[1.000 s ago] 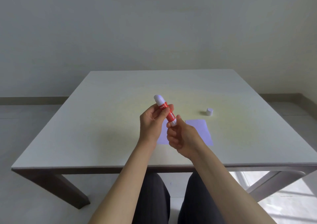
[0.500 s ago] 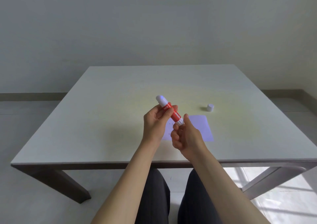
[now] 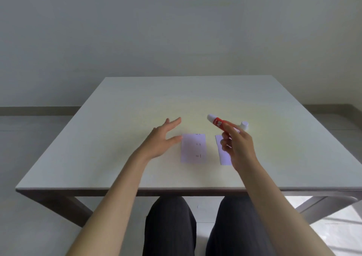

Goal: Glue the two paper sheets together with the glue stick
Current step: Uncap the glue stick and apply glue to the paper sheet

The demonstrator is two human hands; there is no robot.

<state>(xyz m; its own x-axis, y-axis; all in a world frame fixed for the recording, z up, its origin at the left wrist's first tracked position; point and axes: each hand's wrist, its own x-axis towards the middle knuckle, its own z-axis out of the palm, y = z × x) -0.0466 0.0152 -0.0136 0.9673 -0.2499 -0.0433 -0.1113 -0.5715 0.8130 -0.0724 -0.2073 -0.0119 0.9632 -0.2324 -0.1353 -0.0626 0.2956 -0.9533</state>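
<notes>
Two pale lilac paper sheets lie side by side on the white table (image 3: 117, 138). The left sheet (image 3: 193, 148) shows in full, with small marks on it. The right sheet (image 3: 222, 150) is partly hidden behind my right hand (image 3: 238, 148). That hand grips a red glue stick (image 3: 218, 122) by its lower end, its white glue tip bare and pointing up and to the left. My left hand (image 3: 162, 140) hovers just left of the left sheet, fingers spread, holding nothing. The white cap (image 3: 244, 125) stands on the table behind my right hand.
The table's near edge runs just above my knees. A plain wall stands behind the table, and bare floor lies to either side.
My left hand has let go of the glue stick and moved left, opening. My right hand has carried the stick to the right. Both sheets now show.
</notes>
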